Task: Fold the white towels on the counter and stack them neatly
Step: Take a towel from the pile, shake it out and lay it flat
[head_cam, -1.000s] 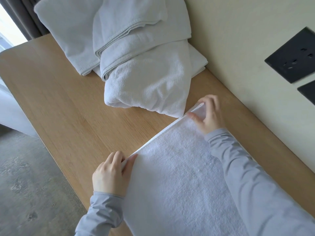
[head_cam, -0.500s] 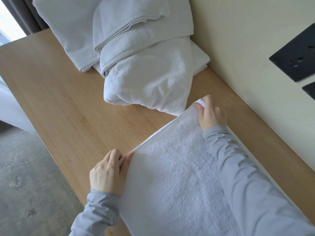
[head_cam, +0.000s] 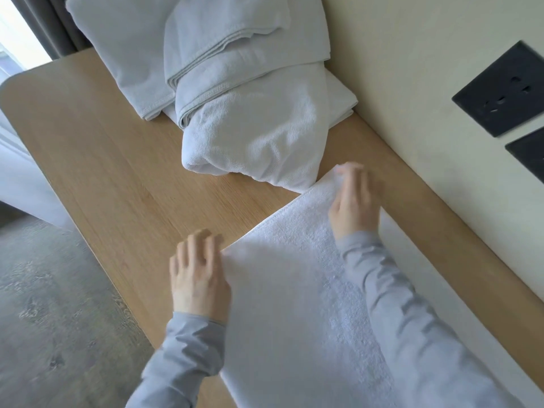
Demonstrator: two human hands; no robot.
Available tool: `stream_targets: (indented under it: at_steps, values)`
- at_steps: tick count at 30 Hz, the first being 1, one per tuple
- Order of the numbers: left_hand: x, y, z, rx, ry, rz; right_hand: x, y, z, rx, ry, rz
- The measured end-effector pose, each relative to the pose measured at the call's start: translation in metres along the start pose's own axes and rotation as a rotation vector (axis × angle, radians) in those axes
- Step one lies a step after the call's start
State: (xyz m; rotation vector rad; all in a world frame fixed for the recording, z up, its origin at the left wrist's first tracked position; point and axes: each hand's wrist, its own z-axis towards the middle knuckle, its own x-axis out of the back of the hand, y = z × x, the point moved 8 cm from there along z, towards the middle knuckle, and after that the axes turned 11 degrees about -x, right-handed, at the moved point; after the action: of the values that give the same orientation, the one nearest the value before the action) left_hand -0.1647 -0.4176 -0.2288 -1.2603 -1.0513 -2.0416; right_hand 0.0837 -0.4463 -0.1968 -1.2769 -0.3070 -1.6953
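A white towel (head_cam: 294,304) lies flat on the wooden counter (head_cam: 123,178) in front of me, its far edge running diagonally. My left hand (head_cam: 197,278) rests at the towel's far left corner with its fingers spread and blurred, holding nothing that I can see. My right hand (head_cam: 354,204) lies flat on the far right corner, fingers stretched out over the cloth. A loose pile of white towels (head_cam: 235,92) sits at the far end of the counter, almost touching the flat towel's right corner.
A cream wall (head_cam: 412,83) runs along the counter's right side and carries black socket plates (head_cam: 500,86). The counter's left edge drops to a grey floor (head_cam: 53,319). A dark curtain (head_cam: 53,28) hangs at the far left.
Both hands pinched the towel's far corners before; now their fingers are stretched out and blurred. The towel's far edge lies closer to the pile.
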Motion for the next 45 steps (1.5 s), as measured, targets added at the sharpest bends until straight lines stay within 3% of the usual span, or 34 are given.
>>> stream_targets:
  at_steps: [2, 4, 6, 8, 12, 18, 20, 23, 25, 28, 34, 39, 42, 45]
  values:
    - [-0.006, 0.04, -0.01, -0.196, -0.019, -0.046, 0.003, -0.038, -0.045, 0.239, -0.13, 0.213]
    - [-0.02, 0.066, -0.029, -0.35, -0.129, -0.086, -0.005, -0.06, -0.091, 0.43, -0.351, 0.236]
    - [-0.035, 0.058, -0.04, -0.343, -0.276, -0.067, -0.016, -0.059, -0.115, 0.574, -0.543, 0.116]
    - [-0.043, 0.041, -0.045, -0.302, -0.348, -0.017, -0.028, -0.037, -0.102, 0.596, -0.633, -0.014]
    - [-0.049, 0.03, -0.046, -0.246, -0.396, 0.007, -0.047, 0.032, -0.028, 0.264, -0.665, -0.163]
    - [-0.05, 0.03, -0.047, -0.236, -0.429, 0.053, -0.051, 0.045, -0.017, 0.169, -0.569, -0.345]
    - [-0.05, 0.032, -0.046, -0.23, -0.436, 0.055, -0.037, 0.019, -0.036, 0.114, -0.527, -0.212]
    - [-0.052, 0.032, -0.046, -0.225, -0.432, 0.064, -0.013, -0.038, -0.111, 0.26, -0.557, 0.047]
    - [-0.051, 0.033, -0.047, -0.232, -0.414, 0.063, 0.0, -0.045, -0.162, 0.387, -0.615, 0.029]
    - [-0.05, 0.033, -0.047, -0.233, -0.413, 0.091, 0.017, 0.008, -0.176, 0.387, -0.651, -0.097]
    - [-0.052, 0.033, -0.049, -0.234, -0.399, 0.123, 0.046, 0.175, -0.127, -0.088, -0.623, -0.337]
    - [-0.045, 0.039, -0.049, -0.222, -0.399, 0.123, 0.048, 0.181, -0.124, -0.199, -0.555, -0.418]
    - [-0.032, 0.072, -0.059, -0.209, -0.323, 0.03, 0.058, 0.13, -0.147, -0.129, -0.508, -0.28]
    - [-0.03, 0.135, -0.094, -0.34, -0.311, -0.062, 0.061, 0.06, -0.208, 0.154, -0.54, -0.095]
